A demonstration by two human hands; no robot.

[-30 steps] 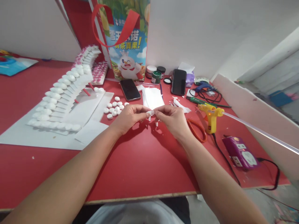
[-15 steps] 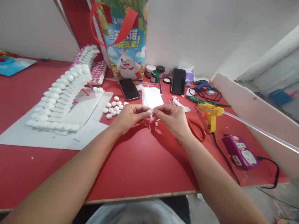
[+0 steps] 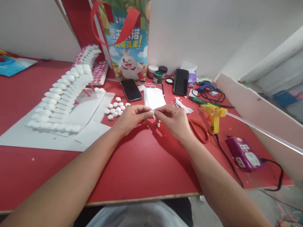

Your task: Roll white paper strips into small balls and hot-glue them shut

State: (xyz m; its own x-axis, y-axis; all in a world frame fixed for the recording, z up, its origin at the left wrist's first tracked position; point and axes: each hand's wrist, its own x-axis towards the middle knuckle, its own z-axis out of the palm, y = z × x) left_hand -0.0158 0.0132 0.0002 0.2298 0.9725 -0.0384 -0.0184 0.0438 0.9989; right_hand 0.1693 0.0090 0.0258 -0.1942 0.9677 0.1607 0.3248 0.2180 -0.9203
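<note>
Between the fingertips of both hands is a small white piece point(image 3: 154, 116), perhaps paper, mostly hidden by the fingers. My left hand point(image 3: 133, 117) pinches it from the left, and my right hand point(image 3: 174, 119) pinches it from the right. Just behind them lies a stack of white paper sheets point(image 3: 154, 98). Several round white pieces point(image 3: 115, 109) are grouped beside my left hand. White scraps point(image 3: 158, 125) are scattered under the fingers. To the right of my right hand rest red scissor handles point(image 3: 199, 131).
A curved white structure edged with white rounds point(image 3: 59, 91) stands at left on white boards point(image 3: 14, 135). A yellow glue gun point(image 3: 214, 118) and purple power strip point(image 3: 242, 153) sit right, with cords. Two phones point(image 3: 131, 90), paint jars point(image 3: 157, 77) and a printed bag point(image 3: 129, 41) are behind.
The fingertips have shifted slightly on the small white piece, with the right fingers a little closer to the left. Otherwise the hands stay in place.
</note>
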